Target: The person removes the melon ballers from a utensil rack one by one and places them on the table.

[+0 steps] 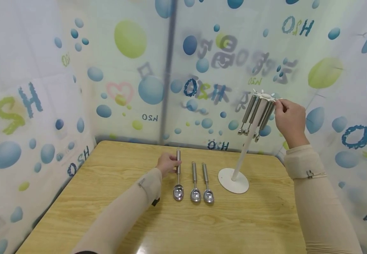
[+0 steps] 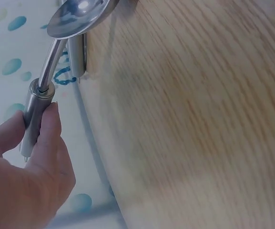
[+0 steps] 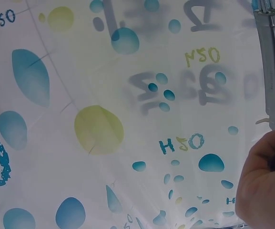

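Note:
My left hand (image 1: 167, 163) pinches the handle of a metal ice cream scoop (image 1: 178, 192) between thumb and fingers. In the left wrist view its oval bowl points away from the hand. Two similar scoops lie side by side to its right, the middle scoop (image 1: 195, 195) and the right scoop (image 1: 208, 196). At the top of a white hanging stand (image 1: 246, 144), my right hand (image 1: 291, 118) has curled fingers gripping the edge of the hook ring (image 1: 265, 96). Several metal-handled utensils (image 1: 249, 110) with small round ends hang from it, one handle (image 3: 273, 67) right by those fingers.
The stand's round white base (image 1: 241, 186) rests on the wooden table (image 1: 113, 197), right of the scoops. Patterned curtains (image 1: 132, 70) with blue and green dots surround the table at the back and sides.

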Demonstrator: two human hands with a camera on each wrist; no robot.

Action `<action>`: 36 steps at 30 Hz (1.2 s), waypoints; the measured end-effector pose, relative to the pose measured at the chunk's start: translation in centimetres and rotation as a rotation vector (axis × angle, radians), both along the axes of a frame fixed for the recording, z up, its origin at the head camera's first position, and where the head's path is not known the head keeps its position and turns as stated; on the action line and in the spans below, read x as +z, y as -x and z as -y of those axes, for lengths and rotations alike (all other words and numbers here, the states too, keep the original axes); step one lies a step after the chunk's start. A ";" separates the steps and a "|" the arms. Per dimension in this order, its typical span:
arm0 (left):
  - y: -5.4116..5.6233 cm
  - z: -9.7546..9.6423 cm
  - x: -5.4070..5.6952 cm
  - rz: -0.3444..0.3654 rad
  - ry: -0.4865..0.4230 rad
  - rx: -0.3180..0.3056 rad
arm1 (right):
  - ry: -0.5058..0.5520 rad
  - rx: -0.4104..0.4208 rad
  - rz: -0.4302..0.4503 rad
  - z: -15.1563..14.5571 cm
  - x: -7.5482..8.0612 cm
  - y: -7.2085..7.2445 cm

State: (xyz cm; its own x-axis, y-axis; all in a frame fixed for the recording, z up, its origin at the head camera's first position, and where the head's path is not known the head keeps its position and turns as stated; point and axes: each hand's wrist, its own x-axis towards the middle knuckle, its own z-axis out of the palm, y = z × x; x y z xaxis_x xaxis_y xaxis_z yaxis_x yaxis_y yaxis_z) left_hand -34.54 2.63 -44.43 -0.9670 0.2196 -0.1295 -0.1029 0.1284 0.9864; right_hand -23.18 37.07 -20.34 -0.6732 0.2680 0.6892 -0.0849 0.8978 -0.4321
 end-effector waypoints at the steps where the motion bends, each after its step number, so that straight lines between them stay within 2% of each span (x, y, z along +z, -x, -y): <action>1: -0.1 0.0 0.1 0.002 0.009 -0.003 | 0.001 -0.002 0.004 0.0 0.0 0.0; 7: 0.0 0.0 0.1 0.005 0.081 0.000 | 0.002 0.001 0.011 0.0 0.0 0.0; 12: 0.0 -0.2 -0.3 0.039 0.117 0.010 | -0.007 -0.001 -0.001 0.1 -0.1 0.0; 20: 1.8 -0.9 -1.3 0.056 0.204 0.022 | -0.046 -0.022 -0.027 0.0 0.2 0.1; 27: 2.2 -1.2 -1.8 0.092 0.272 0.027 | -0.042 -0.029 -0.022 0.0 0.0 0.1; 34: 2.3 -1.7 -2.6 0.025 0.448 0.008 | -0.045 -0.025 -0.035 0.0 0.0 0.2; 36: 2.3 -1.7 -2.8 0.011 0.466 0.013 | -0.046 -0.024 -0.048 -0.1 0.0 0.2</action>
